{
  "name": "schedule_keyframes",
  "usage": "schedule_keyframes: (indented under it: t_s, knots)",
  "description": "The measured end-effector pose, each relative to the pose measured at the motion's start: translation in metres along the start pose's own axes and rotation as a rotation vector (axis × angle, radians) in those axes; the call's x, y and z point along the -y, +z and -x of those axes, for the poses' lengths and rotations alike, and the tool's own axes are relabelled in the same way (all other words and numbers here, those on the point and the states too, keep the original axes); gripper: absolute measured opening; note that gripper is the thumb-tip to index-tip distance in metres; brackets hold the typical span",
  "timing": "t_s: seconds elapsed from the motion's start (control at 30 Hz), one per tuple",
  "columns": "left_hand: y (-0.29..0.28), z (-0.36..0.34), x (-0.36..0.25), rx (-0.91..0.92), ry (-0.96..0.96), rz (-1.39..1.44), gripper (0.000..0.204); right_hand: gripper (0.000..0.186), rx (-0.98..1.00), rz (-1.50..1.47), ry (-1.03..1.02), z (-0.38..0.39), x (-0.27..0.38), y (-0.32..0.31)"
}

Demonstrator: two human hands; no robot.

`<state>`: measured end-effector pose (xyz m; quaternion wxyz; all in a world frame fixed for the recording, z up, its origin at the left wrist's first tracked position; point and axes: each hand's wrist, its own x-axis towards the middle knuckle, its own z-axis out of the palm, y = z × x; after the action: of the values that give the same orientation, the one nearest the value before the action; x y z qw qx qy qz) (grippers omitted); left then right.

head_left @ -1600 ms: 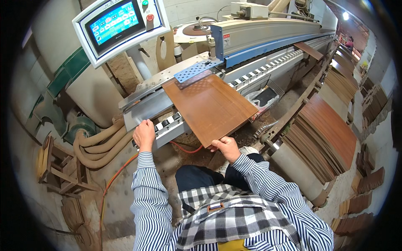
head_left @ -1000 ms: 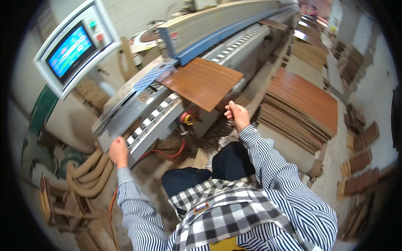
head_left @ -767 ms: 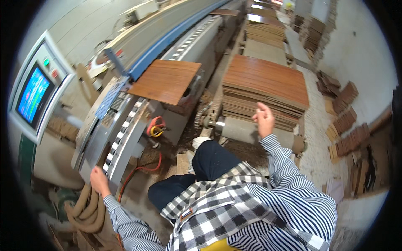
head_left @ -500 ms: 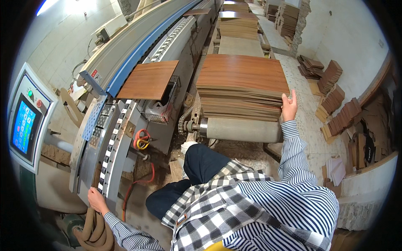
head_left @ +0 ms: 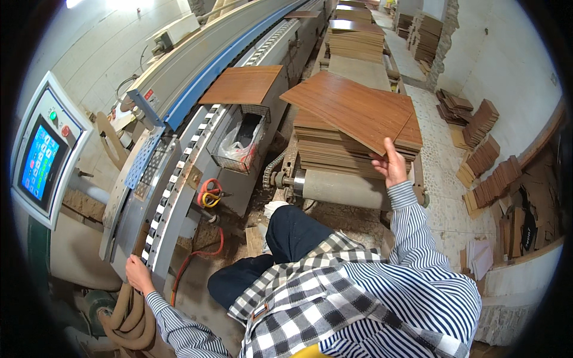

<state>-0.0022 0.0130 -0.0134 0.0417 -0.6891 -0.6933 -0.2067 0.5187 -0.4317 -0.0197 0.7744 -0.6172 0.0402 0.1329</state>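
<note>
My right hand (head_left: 391, 161) is closed on the front corner of a reddish-brown wood-grain board (head_left: 343, 104), which lies skewed and raised over a stack of similar boards (head_left: 316, 143) on the roller conveyor. My left hand (head_left: 138, 271) is closed round the edge of the machine's metal infeed frame (head_left: 156, 250), low at the left. Another brown board (head_left: 242, 83) lies across the machine's white-padded track (head_left: 198, 128), beside the blue beam (head_left: 203, 80).
A touchscreen panel (head_left: 45, 155) stands at the left. A wire basket (head_left: 236, 161) with a plastic bag hangs on the machine, near red-handled scissors (head_left: 209, 197). More stacks (head_left: 355, 45) extend away; boards (head_left: 480, 122) lean by the right wall. Hoses (head_left: 125, 322) curl at the lower left.
My right hand has left the board on the machine, moved to the stack and now turns its top board leftward. That machine board moved farther along the track. My view swung right.
</note>
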Motion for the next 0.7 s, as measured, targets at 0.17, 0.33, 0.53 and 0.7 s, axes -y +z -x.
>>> schedule_keyframes:
  t_s: [0.17, 0.33, 0.53, 0.7]
  knots:
    - [0.002, -0.001, 0.006, -0.036, -0.016, -0.002, 0.042, 0.027, 0.234, -0.389, 0.021, -0.026, -0.015, 0.033]
    - [-0.005, 0.005, -0.001, -0.027, -0.111, 0.078, 0.040, 0.024, 0.452, -0.280, 0.068, -0.004, -0.025, 0.026]
    - [-0.004, 0.004, -0.003, -0.065, -0.098, 0.048, 0.040, 0.049, 0.703, -0.109, -0.073, 0.060, -0.033, 0.030]
    - [-0.010, 0.007, -0.006, -0.079, -0.108, 0.033, 0.039, 0.052, 0.885, -0.201, 0.228, 0.094, -0.058, 0.080]
